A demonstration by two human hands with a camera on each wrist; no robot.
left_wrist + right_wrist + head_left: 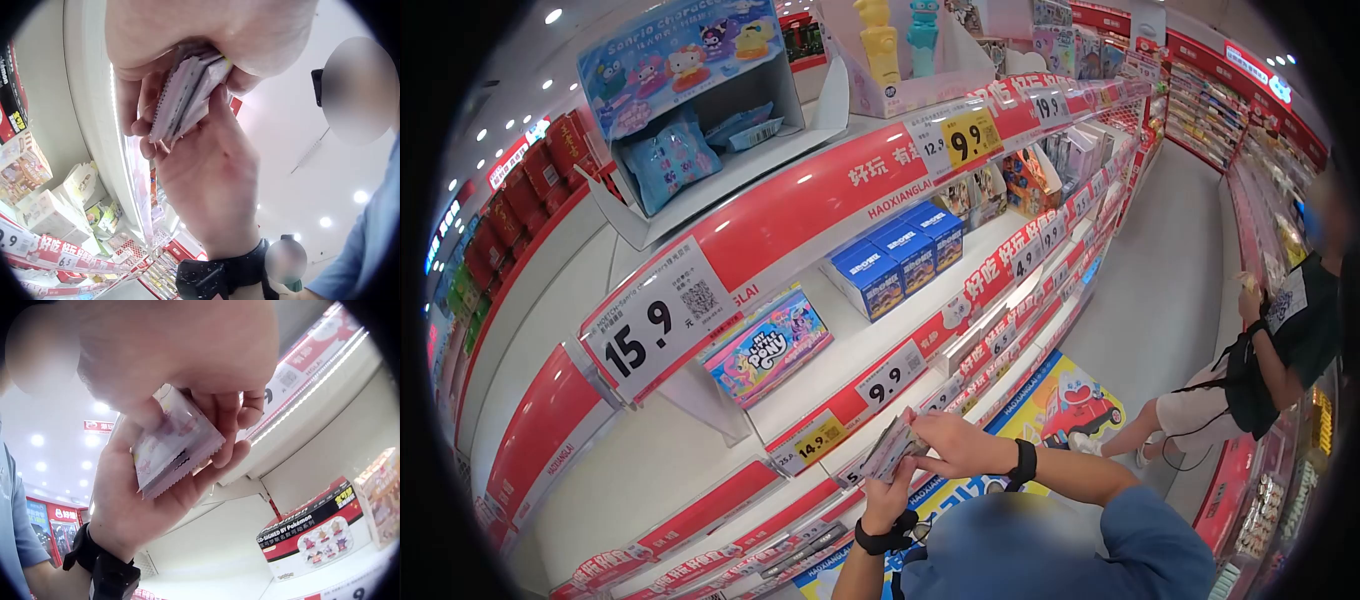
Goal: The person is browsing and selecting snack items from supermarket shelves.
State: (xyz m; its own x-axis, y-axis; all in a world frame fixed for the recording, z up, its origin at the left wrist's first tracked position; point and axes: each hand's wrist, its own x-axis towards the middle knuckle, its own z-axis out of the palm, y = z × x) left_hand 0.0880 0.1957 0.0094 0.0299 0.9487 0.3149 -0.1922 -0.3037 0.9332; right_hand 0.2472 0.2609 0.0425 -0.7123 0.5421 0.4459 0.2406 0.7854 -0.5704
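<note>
Small pale pink sachets with serrated edges [888,452] [184,100] [175,447], at least two stacked, are held between both hands in front of the shelves. The left hand [887,500] [206,34] [134,503] grips the stack from below, its fingers curled around it. From the other side the right hand [960,445] [209,181] [187,350] pinches the packets. In the right wrist view the top sachet shows a faint printed pattern; the palm above it hides part of it.
Shelves with red price strips [800,190] hold a My Little Pony box [768,345], blue boxes [900,260] and a display box with blue packets [675,165]. A person in dark clothes [1280,330] stands in the aisle at right. A Pokémon box [312,534] sits on a shelf.
</note>
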